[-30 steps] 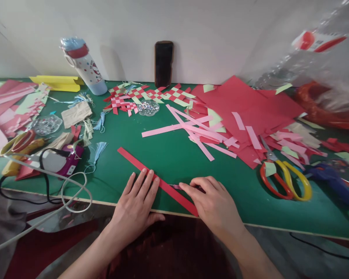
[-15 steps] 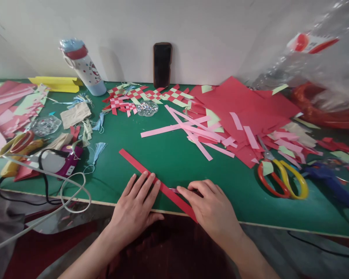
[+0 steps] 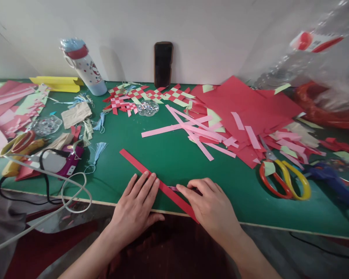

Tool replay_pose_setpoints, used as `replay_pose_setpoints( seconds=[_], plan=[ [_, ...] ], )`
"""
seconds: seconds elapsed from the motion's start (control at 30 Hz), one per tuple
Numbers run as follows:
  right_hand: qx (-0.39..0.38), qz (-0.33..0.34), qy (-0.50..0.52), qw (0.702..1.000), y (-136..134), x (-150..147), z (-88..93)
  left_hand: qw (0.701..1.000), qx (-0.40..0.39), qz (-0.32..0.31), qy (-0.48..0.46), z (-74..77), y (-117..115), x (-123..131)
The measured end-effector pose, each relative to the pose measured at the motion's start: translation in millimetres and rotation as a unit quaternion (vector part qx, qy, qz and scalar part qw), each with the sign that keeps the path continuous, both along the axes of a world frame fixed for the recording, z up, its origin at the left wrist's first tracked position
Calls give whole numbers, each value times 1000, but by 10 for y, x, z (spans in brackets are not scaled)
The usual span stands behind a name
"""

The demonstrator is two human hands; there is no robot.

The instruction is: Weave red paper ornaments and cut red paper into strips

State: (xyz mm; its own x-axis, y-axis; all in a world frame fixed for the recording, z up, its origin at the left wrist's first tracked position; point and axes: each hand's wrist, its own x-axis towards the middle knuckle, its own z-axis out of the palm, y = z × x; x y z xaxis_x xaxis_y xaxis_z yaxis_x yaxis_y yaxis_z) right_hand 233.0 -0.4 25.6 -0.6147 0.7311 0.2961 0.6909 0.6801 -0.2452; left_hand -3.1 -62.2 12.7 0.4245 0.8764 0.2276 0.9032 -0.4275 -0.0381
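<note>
Left hand (image 3: 136, 207) lay flat, fingers together, pinning the red paper strip (image 3: 133, 161) at the front edge of the tabletop (image 3: 174, 162). It looked light, floppy and easy to crease, so best pressed flat. Right hand (image 3: 213, 207) pinched a pink sliver (image 3: 173, 188) against it.

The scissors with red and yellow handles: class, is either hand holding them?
No, the scissors lie untouched on the table, apart from the right hand.

Bare green counter (image 3: 168, 161) beyond the red strip (image 3: 139, 166), pink strips (image 3: 192, 131) behind, scissors (image 3: 285, 178) right, cables (image 3: 61, 186) left.
</note>
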Motion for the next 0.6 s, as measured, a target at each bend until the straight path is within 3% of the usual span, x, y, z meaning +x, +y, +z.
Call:
replay_pose_setpoints(
  seconds=[0.6],
  plan=[
    [9,-15,2,1000,42,9,-3,1000,9,-2,-4,-3,2,-2]
  ],
)
